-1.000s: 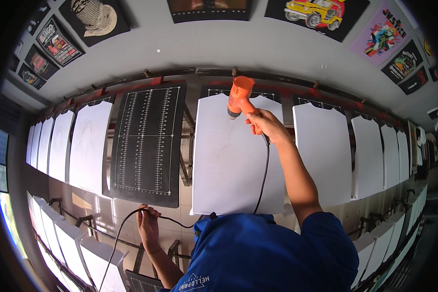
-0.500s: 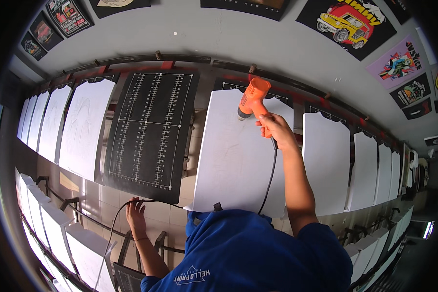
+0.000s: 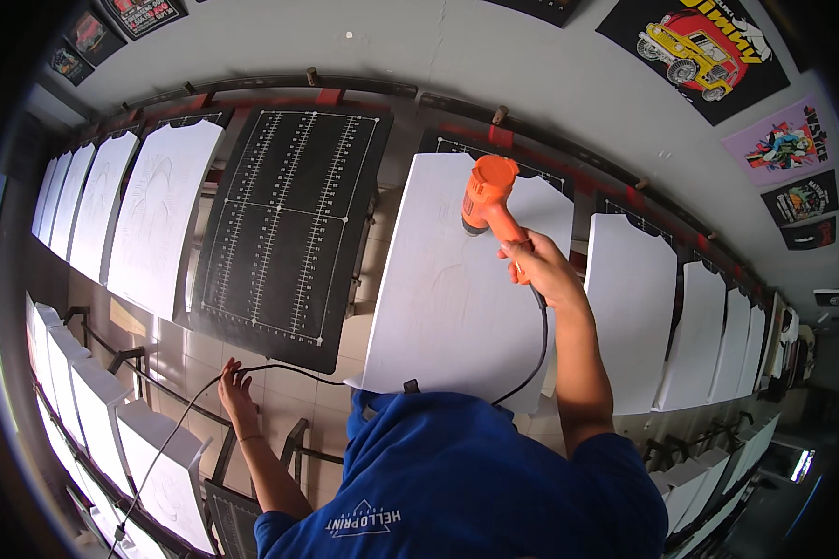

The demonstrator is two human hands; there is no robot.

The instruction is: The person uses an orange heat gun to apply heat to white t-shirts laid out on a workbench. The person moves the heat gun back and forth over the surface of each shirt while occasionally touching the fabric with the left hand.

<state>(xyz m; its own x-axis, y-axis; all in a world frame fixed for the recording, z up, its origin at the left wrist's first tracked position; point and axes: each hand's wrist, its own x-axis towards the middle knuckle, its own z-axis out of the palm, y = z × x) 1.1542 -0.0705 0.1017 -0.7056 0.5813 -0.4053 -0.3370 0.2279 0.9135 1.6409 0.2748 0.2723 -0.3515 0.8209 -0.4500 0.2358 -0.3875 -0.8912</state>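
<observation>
My right hand (image 3: pixel 543 268) is wrapped round the handle of an orange heat gun (image 3: pixel 489 191). Its dark nozzle points down, close over the upper part of a white T-shirt (image 3: pixel 438 307) spread flat on a board in front of me. Faint marks show on the cloth; I cannot make out their shape. A black cord (image 3: pixel 543 349) hangs from the handle and runs down to my body. To the left, below the corner of a bare black board, my left hand (image 3: pixel 239 389) has its fingers closed on the cord, which stretches away on both sides.
The black board (image 3: pixel 275 242) with white ruler lines lies left of the shirt. More shirt-covered boards (image 3: pixel 629 298) stand in rows on both sides, some with faint outlines. A dark rail (image 3: pixel 364 86) runs behind them. Printed pictures hang on the grey wall (image 3: pixel 391 42). Metal frames (image 3: pixel 294 447) stand near my left arm.
The heat gun has tilted and shifted slightly over the shirt in my right hand. My left hand has moved a little left with the cord. The whole view has shifted slightly.
</observation>
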